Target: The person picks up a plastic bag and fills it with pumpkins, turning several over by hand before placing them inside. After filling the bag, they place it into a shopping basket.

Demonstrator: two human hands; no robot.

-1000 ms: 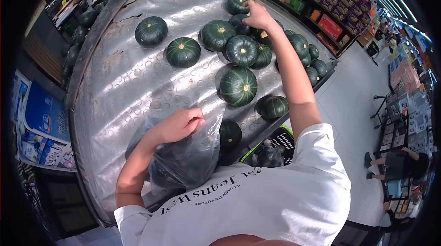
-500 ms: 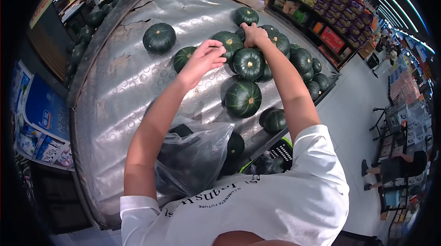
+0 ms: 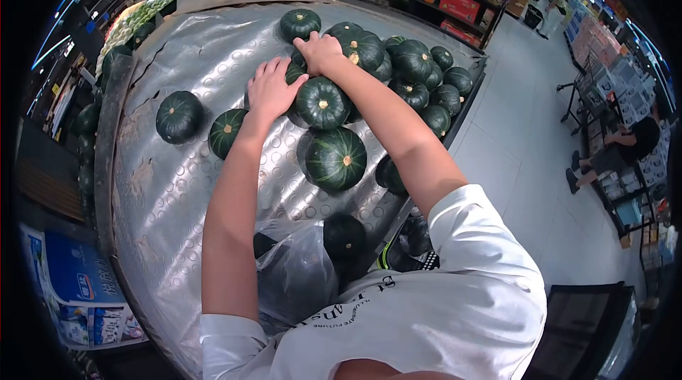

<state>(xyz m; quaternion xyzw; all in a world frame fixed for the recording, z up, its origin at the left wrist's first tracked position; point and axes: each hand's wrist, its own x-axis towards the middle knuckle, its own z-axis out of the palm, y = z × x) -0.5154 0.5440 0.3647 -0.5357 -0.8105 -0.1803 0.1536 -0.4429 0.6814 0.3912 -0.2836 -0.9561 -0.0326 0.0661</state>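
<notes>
Dark green pumpkins, several of them, lie on a silvery, dimpled display surface [image 3: 213,53]. My left hand [image 3: 271,89] rests with spread fingers on a pumpkin [image 3: 295,72] that it partly hides. Just right of it, my right hand [image 3: 317,52] touches the far side of the same cluster, fingers bent over a pumpkin mostly hidden beneath. In front of the hands sit a round pumpkin [image 3: 323,103] and a larger striped one [image 3: 336,160]. A clear plastic bag [image 3: 298,273] with dark contents lies close to my body, beside another pumpkin [image 3: 344,235].
Single pumpkins sit at the left [image 3: 179,117] and beyond my hands [image 3: 300,25]. More are piled at the right edge [image 3: 412,60]. A basket [image 3: 408,245] is below that edge. A person [image 3: 625,145] is at the far right by shelves.
The view has turned, shifting the display leftward. My left hand has moved from above the pumpkins onto one, closer to my right hand, which stays at the cluster.
</notes>
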